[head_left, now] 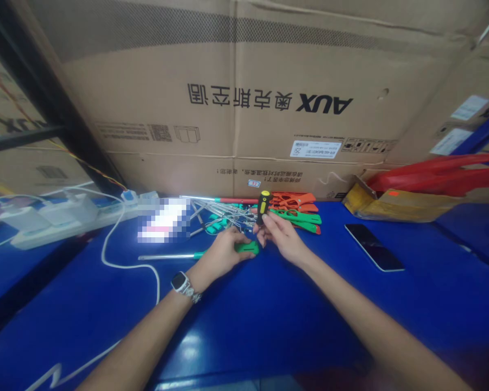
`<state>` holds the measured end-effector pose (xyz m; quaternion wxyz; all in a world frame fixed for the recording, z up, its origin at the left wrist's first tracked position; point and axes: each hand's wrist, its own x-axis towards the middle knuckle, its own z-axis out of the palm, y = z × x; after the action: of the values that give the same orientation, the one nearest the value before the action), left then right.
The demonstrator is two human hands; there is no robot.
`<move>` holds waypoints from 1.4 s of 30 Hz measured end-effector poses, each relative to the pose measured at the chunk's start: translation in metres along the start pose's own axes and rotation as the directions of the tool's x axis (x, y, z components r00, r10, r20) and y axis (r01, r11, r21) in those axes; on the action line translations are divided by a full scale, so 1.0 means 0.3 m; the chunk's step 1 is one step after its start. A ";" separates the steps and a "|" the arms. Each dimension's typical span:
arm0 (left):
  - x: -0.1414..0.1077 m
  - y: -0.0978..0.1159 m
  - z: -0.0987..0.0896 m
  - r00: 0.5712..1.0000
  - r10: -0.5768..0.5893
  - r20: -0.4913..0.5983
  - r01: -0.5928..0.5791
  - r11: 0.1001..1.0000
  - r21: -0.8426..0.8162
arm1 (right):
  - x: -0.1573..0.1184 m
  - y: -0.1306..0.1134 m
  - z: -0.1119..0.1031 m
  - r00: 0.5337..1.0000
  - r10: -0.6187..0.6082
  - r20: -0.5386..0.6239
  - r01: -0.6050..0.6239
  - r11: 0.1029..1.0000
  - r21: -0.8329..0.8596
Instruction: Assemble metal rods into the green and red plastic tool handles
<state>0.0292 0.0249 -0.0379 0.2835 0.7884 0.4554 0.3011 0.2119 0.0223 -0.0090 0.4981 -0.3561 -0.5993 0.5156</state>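
Screwdriver, judging by its black and yellow handle [263, 206], stands nearly upright between the thumb and fingers of my right hand [284, 239]; its lower end is hidden, so I cannot tell what it meets. Just to its left and nearer me, my left hand [224, 251] is closed around a green grip [248, 248] low over the blue desk [277, 320]. The grip's blunt end points right, towards my right hand. On the other side of my left hand, a thin metal rod [167, 257] runs out to the left, in line with the grip; they look like one tool, though my fingers cover the join. So the two long axes cross: the rod and grip lie sideways before me, while the black and yellow handle rises upright beside the grip's end. My hands are close together, with a small gap showing between them. Just beyond them is a loose pile of metal rods [224, 210], with orange handles [297, 200] and green handles [303, 218] at its right. A phone [374, 248] lies well apart on the right.
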 end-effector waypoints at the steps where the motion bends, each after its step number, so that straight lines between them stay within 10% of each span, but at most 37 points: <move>1: 0.000 -0.002 0.001 1.000 0.000 -0.002 0.000 1.000 -0.003 | 0.001 -0.006 -0.010 1.000 -0.005 0.020 0.005 1.000 -0.020; 11: -0.001 0.004 -0.001 1.000 0.025 -0.011 -0.026 1.000 -0.003 | 0.021 0.026 0.029 0.980 -0.034 -0.194 0.023 0.998 -0.062; 20: 0.001 -0.002 0.003 1.000 0.021 -0.011 -0.021 1.000 0.001 | -0.001 -0.002 -0.002 0.999 -0.049 0.011 0.050 0.986 -0.158; 36: 0.002 0.005 -0.005 1.000 0.010 0.001 -0.010 1.000 0.029 | -0.019 -0.029 0.036 0.938 -0.270 -0.218 0.144 0.875 -0.463; 39: 0.002 0.009 -0.008 0.999 0.039 0.033 -0.042 0.996 0.076 | -0.069 -0.048 0.001 0.970 -0.155 -0.185 -0.008 0.747 -0.664; 42: 0.001 0.017 -0.014 0.991 0.102 0.081 -0.113 0.985 0.132 | -0.132 -0.027 -0.038 0.988 -0.026 -0.154 -0.127 0.440 -0.889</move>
<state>0.0290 0.0236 -0.0314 0.2289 0.8400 0.4209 0.2545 0.2334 -0.0136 -0.0105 0.2610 -0.6195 -0.7324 0.1082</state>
